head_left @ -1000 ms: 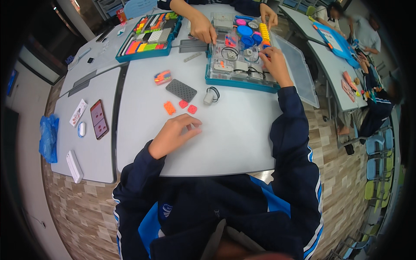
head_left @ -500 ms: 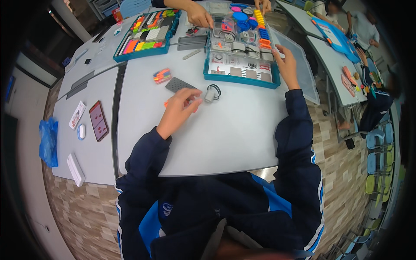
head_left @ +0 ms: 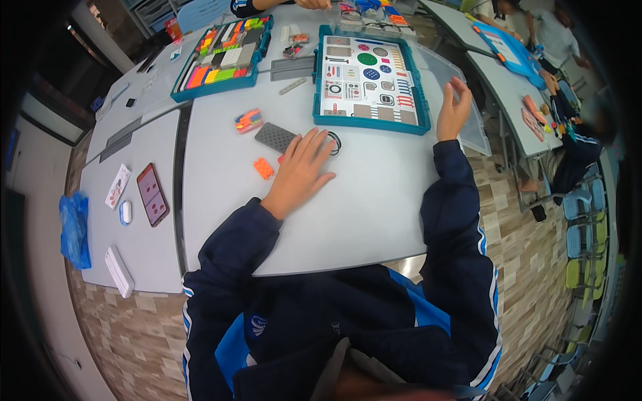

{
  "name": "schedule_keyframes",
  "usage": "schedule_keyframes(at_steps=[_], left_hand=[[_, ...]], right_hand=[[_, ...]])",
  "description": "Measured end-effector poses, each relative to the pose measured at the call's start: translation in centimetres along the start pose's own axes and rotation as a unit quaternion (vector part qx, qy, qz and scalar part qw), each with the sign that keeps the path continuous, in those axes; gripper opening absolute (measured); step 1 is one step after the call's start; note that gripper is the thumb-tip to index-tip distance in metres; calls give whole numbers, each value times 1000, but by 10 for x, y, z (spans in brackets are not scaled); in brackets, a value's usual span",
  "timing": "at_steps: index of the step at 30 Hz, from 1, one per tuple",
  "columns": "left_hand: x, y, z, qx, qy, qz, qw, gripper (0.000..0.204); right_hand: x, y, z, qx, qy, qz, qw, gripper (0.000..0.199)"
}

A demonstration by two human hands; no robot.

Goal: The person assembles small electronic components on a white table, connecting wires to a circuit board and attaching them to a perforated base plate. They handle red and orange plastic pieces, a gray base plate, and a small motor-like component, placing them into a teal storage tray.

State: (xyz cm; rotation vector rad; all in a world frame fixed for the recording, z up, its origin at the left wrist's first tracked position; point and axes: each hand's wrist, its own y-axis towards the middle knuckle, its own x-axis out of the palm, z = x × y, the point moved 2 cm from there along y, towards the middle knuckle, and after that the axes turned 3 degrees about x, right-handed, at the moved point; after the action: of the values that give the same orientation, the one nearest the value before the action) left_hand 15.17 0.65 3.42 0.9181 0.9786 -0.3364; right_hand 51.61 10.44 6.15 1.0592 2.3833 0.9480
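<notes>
While the teal tray (head_left: 369,124) lies beside the right hand (head_left: 453,111), loosely curled, I see the left hand (head_left: 300,171), spread over the grey plate's (head_left: 273,136) end beside the black cable (head_left: 340,143); a blind sweep, I judge, could scatter the orange piece (head_left: 263,168)

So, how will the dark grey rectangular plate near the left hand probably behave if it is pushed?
The dark grey plate is probably stiff, since its visible edges look straight. It would likely slide rather than roll, because it lies flat on the white table. Its dotted top may make it a little less slippery.
</notes>
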Motion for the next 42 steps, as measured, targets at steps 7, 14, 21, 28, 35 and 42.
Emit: schedule_keyframes(at_steps=[7,14,21,28,35,42], left_hand=[[1,-6,-3,17,11,-31,999,53],[-17,-24,-19,22,14,-37,999,53],[-40,-36,-54,22,24,-35,999,62],[-30,-43,-70,-47,28,-71,996,72],[-22,-45,-74,-50,39,-55,996,66],[-18,-47,-80,-56,33,-49,997,53]], right_hand=[[9,-41,-27,-44,-20,-31,998,20],[22,-74,-55,-96,-52,-100,989,16],[46,-125,-95,-119,4,-249,961,20],[79,-167,-145,-247,-29,-450,857,49],[108,-182,-146,-217,-39,-463,859,50],[121,-181,-137,-194,-15,-448,872,40]])
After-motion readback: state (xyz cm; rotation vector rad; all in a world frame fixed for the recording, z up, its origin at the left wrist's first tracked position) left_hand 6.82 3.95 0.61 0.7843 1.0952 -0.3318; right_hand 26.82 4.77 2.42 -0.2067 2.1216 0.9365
